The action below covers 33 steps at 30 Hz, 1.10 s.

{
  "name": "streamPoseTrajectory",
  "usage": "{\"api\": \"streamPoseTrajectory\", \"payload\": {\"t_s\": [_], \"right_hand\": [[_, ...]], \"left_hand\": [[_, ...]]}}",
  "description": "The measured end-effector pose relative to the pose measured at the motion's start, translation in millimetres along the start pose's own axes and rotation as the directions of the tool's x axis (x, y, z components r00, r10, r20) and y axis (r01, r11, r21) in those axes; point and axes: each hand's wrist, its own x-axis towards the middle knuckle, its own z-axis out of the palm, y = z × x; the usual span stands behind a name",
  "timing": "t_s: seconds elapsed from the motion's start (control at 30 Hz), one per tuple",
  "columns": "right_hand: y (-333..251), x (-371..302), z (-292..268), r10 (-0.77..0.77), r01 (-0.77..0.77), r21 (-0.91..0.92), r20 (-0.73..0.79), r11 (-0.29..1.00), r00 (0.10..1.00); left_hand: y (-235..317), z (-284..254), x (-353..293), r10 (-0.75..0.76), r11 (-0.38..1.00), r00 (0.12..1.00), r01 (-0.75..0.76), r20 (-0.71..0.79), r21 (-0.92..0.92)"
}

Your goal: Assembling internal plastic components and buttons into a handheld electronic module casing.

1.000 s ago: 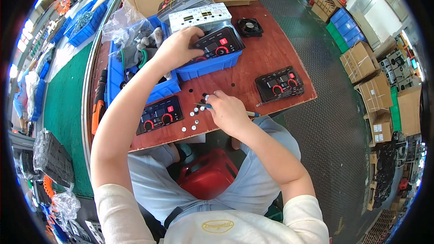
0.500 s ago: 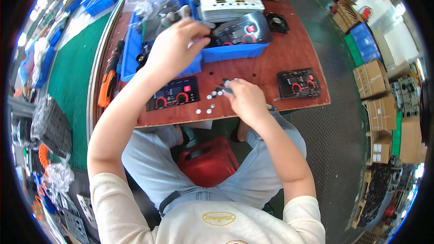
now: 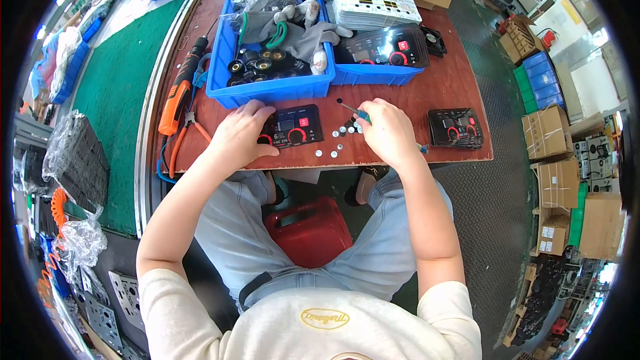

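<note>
My left hand (image 3: 243, 133) grips the left side of a flat black control panel (image 3: 308, 117) that lies on the table, thumb by its near edge. Red rings and a red square mark the panel's face. In my right hand (image 3: 390, 132) is a slim screwdriver (image 3: 362, 115), its shaft slanting to the far left and its handle end showing beyond the palm. The shaft's tip is near a dark spot on the tabletop. Several small silver discs (image 3: 335, 154) lie loose between the panel and my right hand.
A blue bin (image 3: 267, 91) holds grey gloves and black knobs. The blue bin beside it (image 3: 377, 77) holds panels, with white panels (image 3: 375, 7) stacked behind. More black panels (image 3: 455, 128) sit at the right. An orange power screwdriver (image 3: 177, 100) and pliers (image 3: 190, 123) lie left.
My left hand has come back from above the bins down to the black panel. My right hand keeps the screwdriver, its tip now farther from the discs. The whole view has shifted slightly.
</note>
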Motion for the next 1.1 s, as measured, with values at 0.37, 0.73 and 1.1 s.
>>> {"api": "streamPoseTrajectory", "payload": {"t_s": [0.37, 0.73, 1.1], "right_hand": [[-46, 24, 22, -0.065, 0.042, 0.18, 0.123, 0.983, 0.99], [-60, 23, 32, -0.131, 0.127, 0.115, 0.022, 0.985, 0.991], [-58, -1, -18, -0.404, 0.412, 0.085, -0.094, 0.907, 0.91]], "left_hand": [[4, -1, -20, -0.111, 0.994, 0.992, 0.11, -0.062, -0.009], [14, -10, -22, 0.192, 0.967, 0.924, -0.122, -0.329, 0.221], [42, -45, 18, 0.122, 0.803, 0.972, 0.023, 0.202, -0.596]]}}
